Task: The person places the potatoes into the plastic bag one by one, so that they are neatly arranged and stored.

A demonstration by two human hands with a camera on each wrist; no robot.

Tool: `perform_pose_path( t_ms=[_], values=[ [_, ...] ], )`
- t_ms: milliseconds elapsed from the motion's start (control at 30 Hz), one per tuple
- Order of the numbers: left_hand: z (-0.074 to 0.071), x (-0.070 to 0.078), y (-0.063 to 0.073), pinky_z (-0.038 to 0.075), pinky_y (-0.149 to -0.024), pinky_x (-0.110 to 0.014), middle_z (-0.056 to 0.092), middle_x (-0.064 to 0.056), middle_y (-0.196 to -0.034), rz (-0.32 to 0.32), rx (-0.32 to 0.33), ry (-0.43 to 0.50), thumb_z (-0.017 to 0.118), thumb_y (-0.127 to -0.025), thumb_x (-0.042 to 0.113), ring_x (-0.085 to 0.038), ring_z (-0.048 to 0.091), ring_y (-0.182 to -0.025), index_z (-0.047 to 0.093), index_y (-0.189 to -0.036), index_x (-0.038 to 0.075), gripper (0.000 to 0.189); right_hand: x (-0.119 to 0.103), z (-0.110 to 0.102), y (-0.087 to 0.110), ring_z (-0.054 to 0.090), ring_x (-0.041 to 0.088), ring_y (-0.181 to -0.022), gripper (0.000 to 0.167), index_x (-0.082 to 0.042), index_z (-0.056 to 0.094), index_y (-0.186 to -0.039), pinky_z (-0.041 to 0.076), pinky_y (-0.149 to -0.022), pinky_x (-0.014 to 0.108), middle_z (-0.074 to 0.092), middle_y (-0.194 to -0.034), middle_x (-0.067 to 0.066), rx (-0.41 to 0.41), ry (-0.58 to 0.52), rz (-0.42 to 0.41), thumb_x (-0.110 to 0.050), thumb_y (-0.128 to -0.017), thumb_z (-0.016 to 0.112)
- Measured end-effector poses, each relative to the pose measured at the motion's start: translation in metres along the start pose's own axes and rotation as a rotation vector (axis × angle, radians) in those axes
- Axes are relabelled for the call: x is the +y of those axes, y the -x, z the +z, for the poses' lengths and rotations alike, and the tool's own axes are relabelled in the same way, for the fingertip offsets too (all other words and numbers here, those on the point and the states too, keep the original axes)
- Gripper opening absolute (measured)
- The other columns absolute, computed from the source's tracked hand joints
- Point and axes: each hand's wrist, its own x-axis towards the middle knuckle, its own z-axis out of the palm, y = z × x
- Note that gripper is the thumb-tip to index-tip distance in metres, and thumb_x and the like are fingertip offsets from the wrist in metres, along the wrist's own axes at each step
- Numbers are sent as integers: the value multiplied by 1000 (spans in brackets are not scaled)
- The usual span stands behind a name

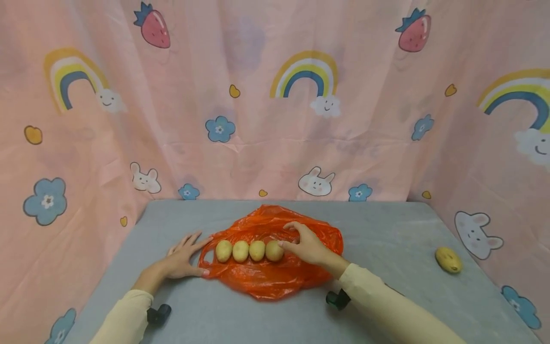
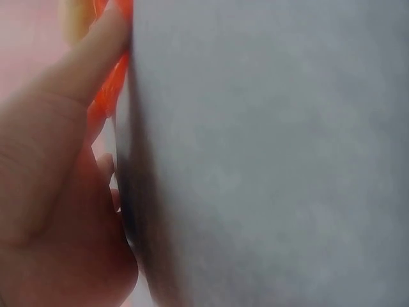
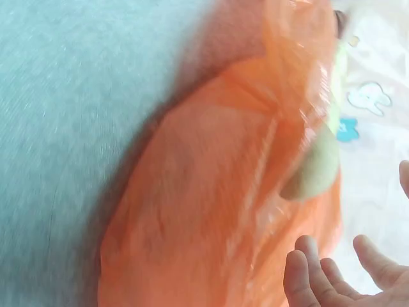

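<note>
An orange-red plastic bag point(image 1: 262, 284) lies spread flat on the grey table, its handle end toward my left hand. Several potatoes sit side by side in a row on it, from the leftmost potato point(image 1: 224, 251) to the browner rightmost potato point(image 1: 273, 252). My left hand point(image 1: 182, 258) rests with fingers spread, thumb and forefinger at the bag's handle edge. Over the bag's right half is my right hand point(image 1: 308, 246), its thumb tip right at the rightmost potato. The right wrist view shows its fingers point(image 3: 297, 278) apart, holding nothing, above the crinkled film.
Far to the right, a lone potato point(image 1: 449, 260) lies near the side edge of the grey table point(image 1: 386, 239). A pink printed curtain point(image 1: 258, 157) encloses the back and both sides. Dark wrist cameras point(image 1: 159, 314) hang under both forearms.
</note>
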Motion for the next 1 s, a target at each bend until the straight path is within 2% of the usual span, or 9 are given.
perform_pose_path(
  t_ms=[133,267,500,633,833,1000],
  values=[
    [0,-2,0,12,-108,-82,13,-24,-168,3,1,1,81,-80,52,-57,7,-150,35,-159,18,98,2,-14,5,60,25,-100,54,-9,52,-139,56,-83,37,54,-144,15,0,-23,5,-35,-96,70],
    [-1,-2,-2,13,-106,-83,14,-27,-167,28,13,1,80,-80,53,-59,8,-149,35,-158,17,97,8,-30,9,63,30,-104,53,-6,51,-141,57,-82,38,53,-145,19,12,-47,-17,-31,-97,68],
    [-2,1,-1,10,-109,-81,12,-24,-168,1,-5,13,81,-80,49,-56,6,-151,34,-159,16,97,21,-52,22,63,38,-111,51,0,50,-140,58,-87,43,52,-144,27,48,-51,-78,-28,-100,65],
    [-1,0,0,12,-109,-81,13,-24,-168,-6,-5,0,82,-81,48,-56,7,-151,34,-159,16,96,28,-64,29,62,38,-111,50,1,50,-140,58,-88,45,52,-142,29,69,-52,-78,-27,-100,64],
    [-1,1,1,12,-109,-81,13,-24,-168,-9,-6,2,82,-80,49,-55,8,-151,35,-159,17,97,45,-84,37,59,43,-117,50,-2,48,-142,57,-93,52,48,-146,29,93,0,-64,-26,-101,62],
    [0,-1,-1,13,-108,-81,13,-24,-168,-7,-7,-3,81,-81,49,-55,8,-151,34,-159,17,97,59,-101,44,59,43,-117,49,-2,49,-141,56,-93,55,50,-144,31,99,34,-98,-25,-100,63]
  ],
)
